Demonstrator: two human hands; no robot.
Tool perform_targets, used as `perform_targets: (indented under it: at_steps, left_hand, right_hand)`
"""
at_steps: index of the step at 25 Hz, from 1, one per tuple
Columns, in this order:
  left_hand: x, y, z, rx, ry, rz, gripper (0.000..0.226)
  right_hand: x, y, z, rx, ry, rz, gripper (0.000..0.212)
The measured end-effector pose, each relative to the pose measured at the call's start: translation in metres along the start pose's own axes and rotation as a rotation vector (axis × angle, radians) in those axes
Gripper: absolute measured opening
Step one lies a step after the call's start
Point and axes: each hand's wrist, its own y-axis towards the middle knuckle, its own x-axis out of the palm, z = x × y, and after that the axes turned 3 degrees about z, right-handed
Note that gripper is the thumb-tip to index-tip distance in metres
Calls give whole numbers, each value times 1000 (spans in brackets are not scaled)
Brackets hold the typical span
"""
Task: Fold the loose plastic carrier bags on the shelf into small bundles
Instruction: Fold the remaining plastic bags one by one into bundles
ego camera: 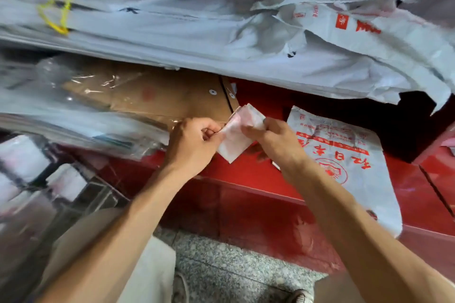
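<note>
1. Landmark: red shelf (246, 172), glossy ledge running across mid-frame; everything below is placed against it.
2. Far left of the shelf: clear plastic sleeves (73, 115) in a blurred stack, overlapping a brown cardboard piece (172, 98) that lies on the shelf's back part.
3. Above the shelf, left: yellow cord (59, 0) looped around a long white bag stack (172, 39), which spans the frame over the shelf.
4. Left hand (194, 145), over the shelf's front edge near its middle: fingers curled, thumb and fingers pinching the left corner of the folded bag bundle (237, 138).
5. Bundle: small, white with faint pink print, flattened, held in the air just above the shelf between both hands, lower corner pointing down.
6. Right hand (275, 140), just right of the bundle over the shelf: fingers curled, gripping the bundle's right edge.
7. Right of the hands: flat white carrier bag (344, 167) with red print lies on the shelf, its lower end hanging over the front edge.
8. Above the shelf, upper right: crumpled printed bags (344, 7) on top of the white stack.
9. Below the shelf: speckled floor (234, 265).
</note>
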Motion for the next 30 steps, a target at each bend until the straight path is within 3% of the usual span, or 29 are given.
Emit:
perform_targets:
  at_steps: [4, 8, 11, 14, 15, 17, 20, 24, 26, 30]
  left_hand:
    - [-88, -29, -32, -48, -32, 16, 16]
    - [-162, -80, -84, -126, 36, 159, 24]
    - [-191, -111, -126, -199, 62, 320, 24]
    - [-201, -119, -177, -411, 123, 439, 15]
    - [-201, -118, -196, -497, 200, 407, 18]
    - [-196, -108, -231, -568, 406, 188, 53]
    - [-181, -74, -263, -535, 544, -82, 85]
    - [-174, -36, -289, -649, 511, -82, 79]
    - [-170, -33, -293, -638, 484, -29, 73]
    - [-157, -44, -290, -613, 538, -72, 76]
  right_hand:
    - [70, -3, -31, -129, 131, -231, 21]
    - [165, -9, -40, -213, 7, -563, 9]
    - [228, -10, -46, -245, -86, -620, 6]
    - [279, -2, -55, -241, -100, -590, 13]
    - [292, 2, -57, -214, -70, -561, 13]
    - [318, 15, -58, -162, 15, -540, 13]
    - [349, 44, -46, -353, -124, -503, 13]
    - [380, 59, -31, -629, -391, -394, 21]
    - [393, 58, -25, -710, -429, -417, 24]
    - [415, 64, -19, -843, -596, -575, 29]
